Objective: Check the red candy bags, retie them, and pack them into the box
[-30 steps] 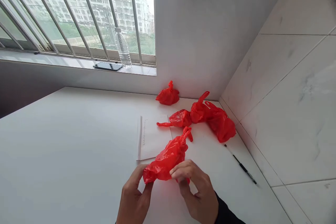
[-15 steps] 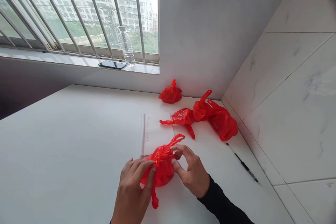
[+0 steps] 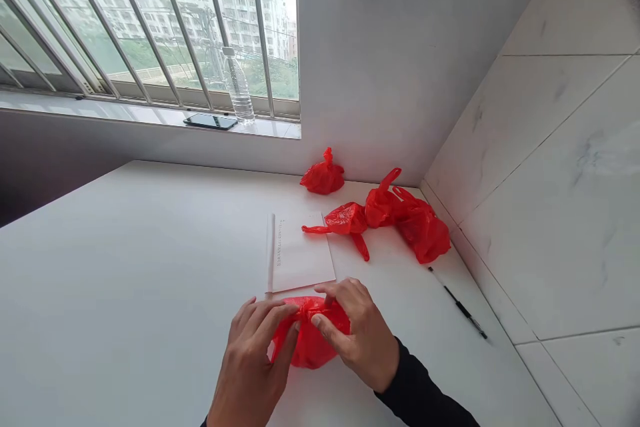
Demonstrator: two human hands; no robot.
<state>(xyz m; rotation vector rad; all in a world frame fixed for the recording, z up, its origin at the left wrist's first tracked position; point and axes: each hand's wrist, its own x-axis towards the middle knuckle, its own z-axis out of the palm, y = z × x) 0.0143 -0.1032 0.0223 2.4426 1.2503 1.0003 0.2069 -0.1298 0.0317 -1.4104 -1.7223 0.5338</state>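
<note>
A small red plastic bag (image 3: 313,343) lies bunched on the white table (image 3: 125,267) near the front edge. My left hand (image 3: 250,363) grips its left side with curled fingers. My right hand (image 3: 357,333) pinches its top from the right, thumb and fingers pressed into the plastic. A dark sleeve covers my right forearm. The bag's handles are hidden under my fingers.
A white sheet of paper (image 3: 300,253) lies just beyond the bag. Further back sit three more red bags (image 3: 323,177) (image 3: 345,220) (image 3: 417,227). A black pen (image 3: 460,310) lies by the tiled right wall. A water bottle (image 3: 237,87) and a phone (image 3: 210,121) rest on the windowsill.
The bag was held up stretched, then came down to the table. Its loose handles, sticking up half a second ago, are now gathered under both hands.
</note>
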